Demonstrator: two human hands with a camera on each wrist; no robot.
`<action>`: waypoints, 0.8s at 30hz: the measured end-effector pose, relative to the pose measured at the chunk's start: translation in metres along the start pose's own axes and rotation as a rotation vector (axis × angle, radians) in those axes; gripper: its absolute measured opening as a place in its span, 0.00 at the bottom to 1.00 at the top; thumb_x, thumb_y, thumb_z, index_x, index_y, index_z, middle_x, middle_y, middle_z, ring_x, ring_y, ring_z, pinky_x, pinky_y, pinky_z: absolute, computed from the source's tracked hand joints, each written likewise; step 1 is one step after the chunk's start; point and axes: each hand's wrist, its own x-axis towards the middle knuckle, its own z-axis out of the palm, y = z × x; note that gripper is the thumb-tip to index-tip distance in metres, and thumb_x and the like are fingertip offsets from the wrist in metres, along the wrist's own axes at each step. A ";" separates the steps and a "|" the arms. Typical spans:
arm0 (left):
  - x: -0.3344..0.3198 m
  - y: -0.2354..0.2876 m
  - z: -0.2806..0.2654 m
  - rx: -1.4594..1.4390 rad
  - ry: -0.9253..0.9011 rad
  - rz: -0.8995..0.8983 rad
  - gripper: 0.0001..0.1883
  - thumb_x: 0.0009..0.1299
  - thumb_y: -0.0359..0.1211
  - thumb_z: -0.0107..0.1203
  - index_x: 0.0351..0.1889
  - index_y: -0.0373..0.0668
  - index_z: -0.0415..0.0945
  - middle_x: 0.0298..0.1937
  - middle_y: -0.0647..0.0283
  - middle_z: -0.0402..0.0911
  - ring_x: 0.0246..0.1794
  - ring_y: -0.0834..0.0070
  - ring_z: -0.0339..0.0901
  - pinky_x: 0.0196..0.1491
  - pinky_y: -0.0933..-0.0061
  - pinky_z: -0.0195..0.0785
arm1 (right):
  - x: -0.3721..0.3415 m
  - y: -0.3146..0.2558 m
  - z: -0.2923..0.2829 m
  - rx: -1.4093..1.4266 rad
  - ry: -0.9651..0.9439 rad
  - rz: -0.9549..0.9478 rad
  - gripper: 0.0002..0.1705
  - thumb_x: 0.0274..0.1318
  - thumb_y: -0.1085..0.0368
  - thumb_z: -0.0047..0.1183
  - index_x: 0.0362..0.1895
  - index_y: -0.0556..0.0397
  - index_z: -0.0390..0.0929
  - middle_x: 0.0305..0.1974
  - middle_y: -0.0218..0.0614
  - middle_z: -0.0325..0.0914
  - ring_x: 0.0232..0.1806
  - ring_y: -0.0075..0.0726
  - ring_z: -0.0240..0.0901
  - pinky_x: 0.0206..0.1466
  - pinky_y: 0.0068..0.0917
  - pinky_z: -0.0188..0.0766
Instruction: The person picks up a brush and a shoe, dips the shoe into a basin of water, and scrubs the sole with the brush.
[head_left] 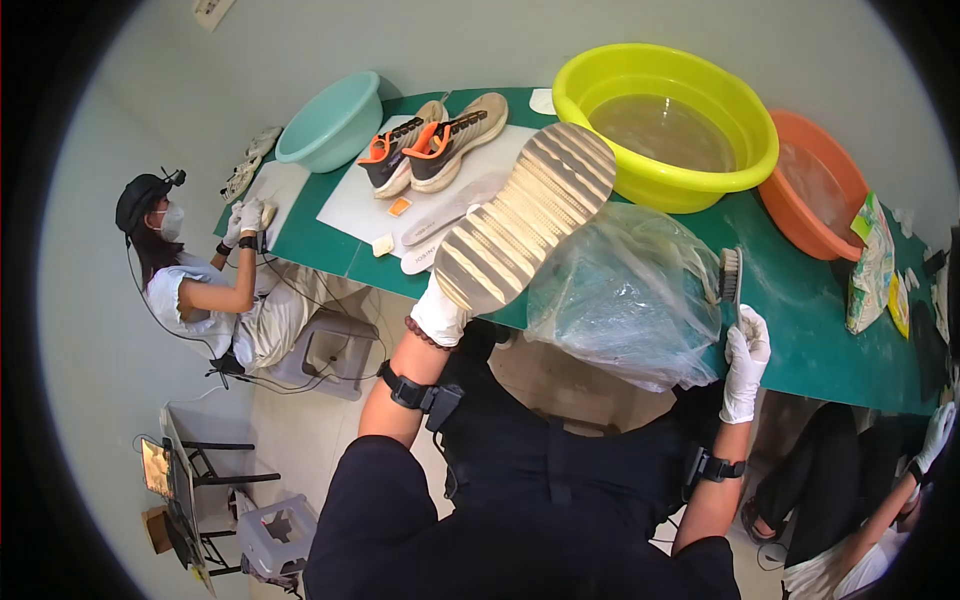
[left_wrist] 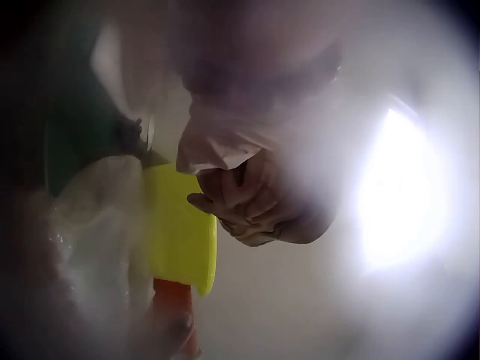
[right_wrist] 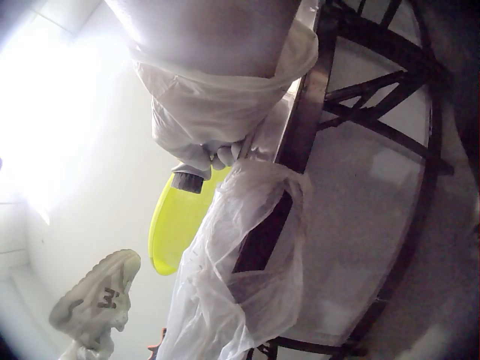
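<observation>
A light shoe (head_left: pixel 530 215) is held up sole-outward over the table's front edge. My gloved left hand (head_left: pixel 438 312) grips it at its lower end; the fingers are largely hidden behind the sole. In the right wrist view the shoe (right_wrist: pixel 97 300) shows its side, at the lower left. My gloved right hand (head_left: pixel 746 362) holds a brush (head_left: pixel 732 275) upright by its handle, bristles at the top, to the right of a clear plastic bag (head_left: pixel 630 300). The left wrist view shows the left glove (left_wrist: pixel 262 187) with curled fingers, the shoe not recognisable there.
A yellow basin (head_left: pixel 740 170) and an orange basin (head_left: pixel 850 185), both with cloudy water, stand behind the bag. Dark shoes with orange lining (head_left: pixel 460 140), insoles (head_left: pixel 425 250) and a teal basin (head_left: pixel 335 120) are at left. One person (head_left: pixel 200 290) sits left, another (head_left: pixel 870 530) right.
</observation>
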 end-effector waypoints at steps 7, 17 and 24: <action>-0.020 -0.033 -0.005 -0.253 0.376 -0.121 0.29 0.85 0.49 0.41 0.77 0.43 0.63 0.76 0.54 0.69 0.70 0.58 0.73 0.72 0.55 0.68 | -0.001 -0.001 0.000 0.006 0.006 0.012 0.22 0.65 0.74 0.56 0.63 0.55 0.76 0.49 0.22 0.78 0.40 0.11 0.67 0.42 0.11 0.63; -0.028 -0.092 0.033 0.023 0.048 0.059 0.29 0.85 0.44 0.38 0.80 0.44 0.56 0.80 0.59 0.62 0.79 0.67 0.60 0.78 0.65 0.56 | -0.001 0.000 -0.001 -0.021 0.004 0.002 0.22 0.65 0.77 0.53 0.63 0.59 0.75 0.55 0.29 0.79 0.54 0.21 0.74 0.61 0.20 0.68; -0.029 -0.101 0.033 0.114 0.373 0.004 0.29 0.84 0.46 0.38 0.79 0.43 0.59 0.78 0.54 0.66 0.74 0.58 0.67 0.75 0.56 0.62 | -0.001 -0.001 -0.001 -0.018 0.006 -0.003 0.21 0.66 0.74 0.56 0.63 0.56 0.76 0.46 0.20 0.76 0.39 0.10 0.66 0.42 0.11 0.62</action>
